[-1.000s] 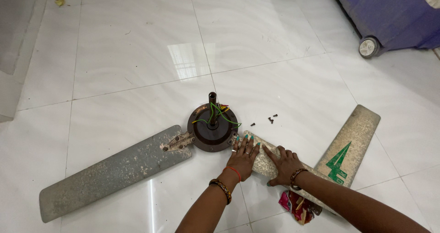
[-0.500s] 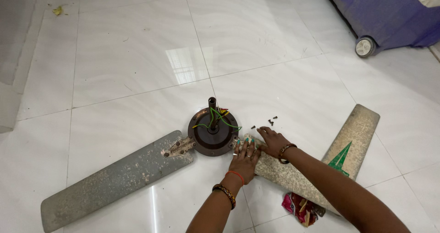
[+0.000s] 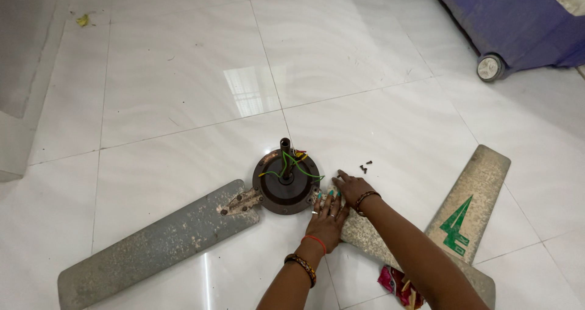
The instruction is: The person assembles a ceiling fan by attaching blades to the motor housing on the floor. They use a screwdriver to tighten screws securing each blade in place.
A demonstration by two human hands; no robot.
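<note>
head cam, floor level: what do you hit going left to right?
grey fan blade → fan motor hub → left hand → right hand → loose dark screws → detached blade with green arrow mark; a castor wheel sits further back at right.

Bright, sharp daylight; window glare on glossy floor tiles (image 3: 253, 90).

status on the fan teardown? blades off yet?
One blade lies loose on the floor, apart from the motor hub, with a few screws beside it. In hand: the left hand and right hand are at the joint of a second blade. Left: the third blade looks bracketed to the hub.
</note>
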